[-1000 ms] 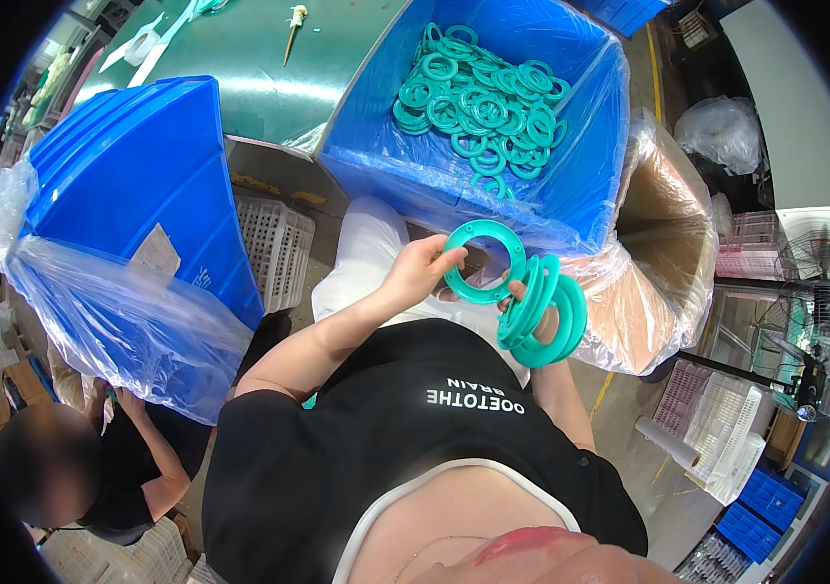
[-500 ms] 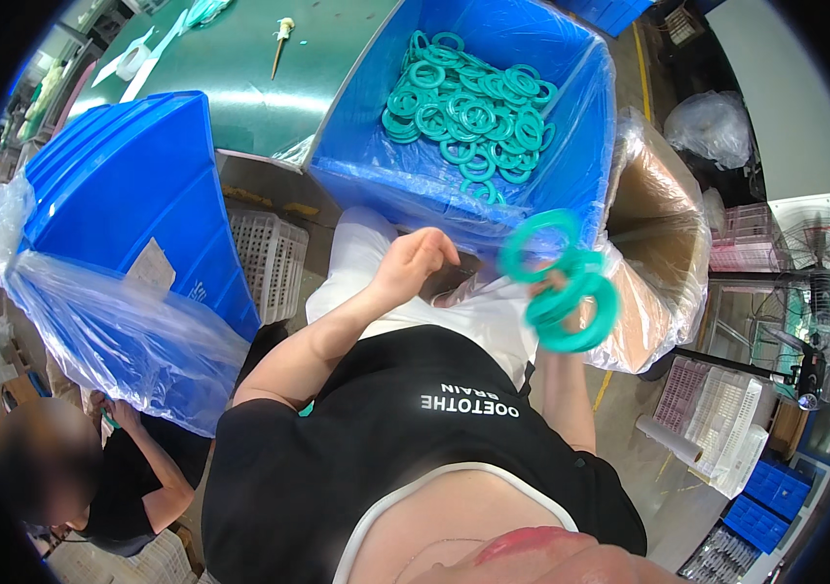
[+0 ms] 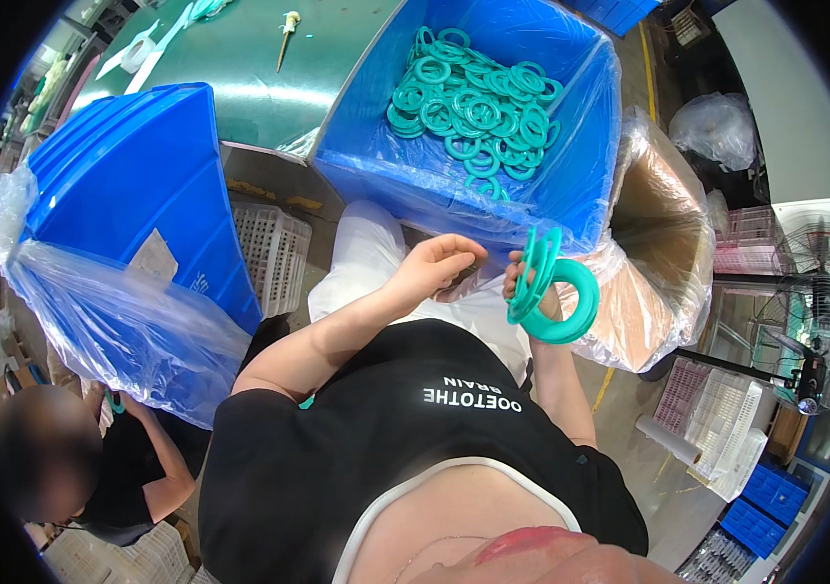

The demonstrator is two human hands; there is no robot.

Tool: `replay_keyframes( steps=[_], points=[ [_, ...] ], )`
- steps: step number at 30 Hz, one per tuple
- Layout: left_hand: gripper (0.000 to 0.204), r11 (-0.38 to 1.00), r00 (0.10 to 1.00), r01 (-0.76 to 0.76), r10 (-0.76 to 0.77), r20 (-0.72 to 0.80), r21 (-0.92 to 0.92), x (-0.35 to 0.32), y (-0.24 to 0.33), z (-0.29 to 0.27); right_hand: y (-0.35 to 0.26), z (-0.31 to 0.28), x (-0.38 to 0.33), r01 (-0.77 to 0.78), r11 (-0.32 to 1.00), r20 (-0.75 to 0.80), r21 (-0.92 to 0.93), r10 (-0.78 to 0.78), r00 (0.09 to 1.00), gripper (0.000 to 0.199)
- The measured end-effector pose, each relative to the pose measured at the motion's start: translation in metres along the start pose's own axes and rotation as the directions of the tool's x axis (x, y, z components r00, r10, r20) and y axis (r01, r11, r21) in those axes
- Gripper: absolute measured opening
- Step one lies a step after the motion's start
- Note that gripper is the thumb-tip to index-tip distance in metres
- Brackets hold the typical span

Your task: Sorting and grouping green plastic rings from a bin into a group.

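Note:
My right hand (image 3: pixel 516 276) grips several green rings (image 3: pixel 575 310), which hang at different angles in front of my lap. Part of that hand is hidden behind them. My left hand (image 3: pixel 441 265) is close by on the left, its thumb and fingers pinched together, apart from the rings. Whatever it may hold is too small to make out. Just beyond both hands stands a blue bin (image 3: pixel 356 165) lined with clear plastic, a heap of the same green rings (image 3: pixel 473 107) inside it.
A tilted blue bin (image 3: pixel 123 175) under plastic film stands left, beside a white crate (image 3: pixel 274 248). Behind is a green table (image 3: pixel 249 58) with a brush-like stick (image 3: pixel 287 39). A plastic-lined carton (image 3: pixel 663 263) and a fan (image 3: pixel 814 282) are right. Another person (image 3: pixel 132 477) sits at lower left.
The rings in my right hand have turned and swung slightly downward and left, and they are less blurred. My left hand has moved right, nearer to them.

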State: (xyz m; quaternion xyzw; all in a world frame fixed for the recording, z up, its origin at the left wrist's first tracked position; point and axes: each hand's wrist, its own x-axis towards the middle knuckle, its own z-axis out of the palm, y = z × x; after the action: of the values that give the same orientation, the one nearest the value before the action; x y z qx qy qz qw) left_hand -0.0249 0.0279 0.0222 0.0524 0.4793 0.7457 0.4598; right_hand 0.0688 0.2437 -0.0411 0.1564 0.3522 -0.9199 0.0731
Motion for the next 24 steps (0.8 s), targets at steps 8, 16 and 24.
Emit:
replay_keyframes(
  steps=[8,16,24],
  points=[
    [0.023,0.954,0.986,0.036,-0.081,0.142,0.298,0.002,-0.019,-0.006,-0.002,0.044,-0.009,0.185,0.964,-0.023,-0.19,-0.192,0.981,0.019],
    [0.027,0.972,0.971,0.227,-0.23,0.062,0.055,-0.005,-0.027,-0.001,-0.016,0.064,-0.017,0.448,0.884,0.301,-0.132,-0.395,0.868,0.014],
    [0.035,0.743,0.82,0.543,-0.369,0.438,-0.39,0.0,-0.039,-0.011,-0.01,0.051,-0.008,0.448,0.893,0.504,-0.052,-0.363,0.783,0.025]
  ],
)
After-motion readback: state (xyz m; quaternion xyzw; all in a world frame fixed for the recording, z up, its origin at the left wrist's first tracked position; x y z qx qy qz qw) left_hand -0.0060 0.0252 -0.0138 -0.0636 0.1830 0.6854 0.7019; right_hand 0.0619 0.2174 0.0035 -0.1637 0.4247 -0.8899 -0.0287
